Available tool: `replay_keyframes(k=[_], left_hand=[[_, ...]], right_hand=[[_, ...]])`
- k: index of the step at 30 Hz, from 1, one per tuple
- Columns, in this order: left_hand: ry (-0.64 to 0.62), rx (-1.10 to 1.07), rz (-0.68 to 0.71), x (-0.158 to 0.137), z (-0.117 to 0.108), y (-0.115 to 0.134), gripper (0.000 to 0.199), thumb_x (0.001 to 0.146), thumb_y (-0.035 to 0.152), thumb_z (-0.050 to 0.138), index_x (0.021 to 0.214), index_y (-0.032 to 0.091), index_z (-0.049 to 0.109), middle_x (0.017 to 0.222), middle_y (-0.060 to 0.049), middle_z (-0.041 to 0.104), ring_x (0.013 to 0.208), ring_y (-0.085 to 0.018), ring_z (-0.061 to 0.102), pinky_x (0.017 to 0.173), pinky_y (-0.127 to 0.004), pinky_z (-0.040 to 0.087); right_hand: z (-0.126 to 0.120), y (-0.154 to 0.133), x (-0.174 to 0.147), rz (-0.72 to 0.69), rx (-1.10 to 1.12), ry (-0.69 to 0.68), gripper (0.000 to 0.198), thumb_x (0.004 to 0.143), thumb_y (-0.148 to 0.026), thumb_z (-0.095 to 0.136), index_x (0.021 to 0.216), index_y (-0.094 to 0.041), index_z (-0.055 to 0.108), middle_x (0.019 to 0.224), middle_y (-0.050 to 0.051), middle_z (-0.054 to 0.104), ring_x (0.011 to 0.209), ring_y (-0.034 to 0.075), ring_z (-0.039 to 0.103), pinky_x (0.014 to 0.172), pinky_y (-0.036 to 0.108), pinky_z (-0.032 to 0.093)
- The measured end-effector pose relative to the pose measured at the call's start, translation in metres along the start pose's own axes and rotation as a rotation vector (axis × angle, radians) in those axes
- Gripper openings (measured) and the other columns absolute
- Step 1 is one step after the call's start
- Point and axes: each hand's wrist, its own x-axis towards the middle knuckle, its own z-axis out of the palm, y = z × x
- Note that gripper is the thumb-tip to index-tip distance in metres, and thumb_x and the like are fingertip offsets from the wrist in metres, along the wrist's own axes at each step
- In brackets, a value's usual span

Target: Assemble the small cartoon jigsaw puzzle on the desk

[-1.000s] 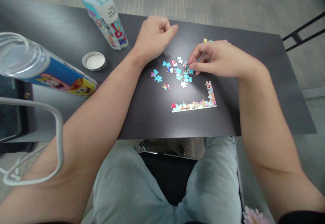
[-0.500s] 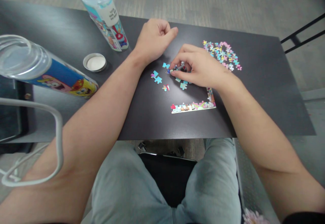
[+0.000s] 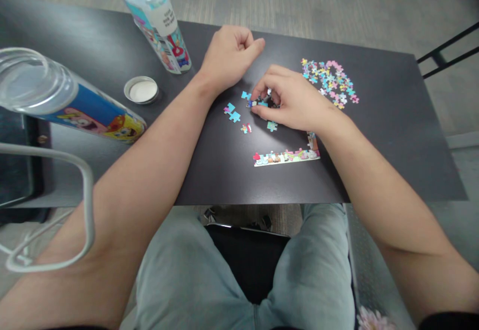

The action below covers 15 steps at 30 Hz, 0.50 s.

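My right hand is bent over a loose group of jigsaw pieces, its thumb and forefinger pinched on a small puzzle piece. Several pieces beneath the palm are partly hidden. My left hand rests on the table in a loose fist, with nothing visible in it. Between my forearms lie blue puzzle pieces, a red and white piece and a greenish piece. Nearer to me, joined edge pieces form an L-shaped corner; my right wrist covers part of its upright side.
A pile of mixed puzzle pieces lies at the right on the dark table. On the left stand two clear-topped tubes, a blue cartoon one and a turquoise one. A round lid lies between them. A white cable loops at far left.
My right hand's fingers have shifted slightly over the pieces, and the thumb sits a little lower. My left hand stays in place. The whole view has moved very slightly.
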Motion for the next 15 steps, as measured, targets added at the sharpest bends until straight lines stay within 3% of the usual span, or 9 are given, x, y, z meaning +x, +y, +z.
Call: replay_keyframes(k=[8, 12, 15], left_hand=[[0.011, -0.001, 0.000, -0.001, 0.000, 0.001, 0.050, 0.097, 0.055, 0.076, 0.063, 0.033, 0.048, 0.070, -0.002, 0.045, 0.078, -0.026, 0.036, 0.080, -0.052, 0.026], [0.013, 0.001, 0.015, 0.000, 0.001, 0.001, 0.050, 0.103, 0.044, 0.074, 0.062, 0.033, 0.047, 0.068, -0.001, 0.042, 0.077, -0.025, 0.035, 0.079, -0.051, 0.026], [0.019, -0.003, 0.019, -0.001, 0.002, 0.003, 0.049, 0.103, 0.040, 0.075, 0.062, 0.033, 0.048, 0.067, 0.001, 0.041, 0.077, -0.024, 0.035, 0.079, -0.051, 0.026]], right_hand=[[-0.005, 0.010, -0.002, -0.055, 0.052, -0.026, 0.006, 0.108, -0.035, 0.090, 0.110, -0.030, 0.090, 0.116, 0.007, 0.084, 0.098, 0.028, 0.071, 0.091, 0.044, 0.057], [-0.004, 0.005, -0.004, -0.140, 0.140, -0.120, 0.011, 0.110, -0.038, 0.086, 0.111, -0.028, 0.091, 0.112, 0.005, 0.084, 0.095, 0.025, 0.069, 0.093, 0.042, 0.055], [-0.004, -0.001, -0.003, -0.125, 0.133, -0.122, 0.012, 0.108, -0.041, 0.091, 0.112, -0.030, 0.091, 0.112, 0.006, 0.083, 0.098, 0.027, 0.070, 0.095, 0.044, 0.055]])
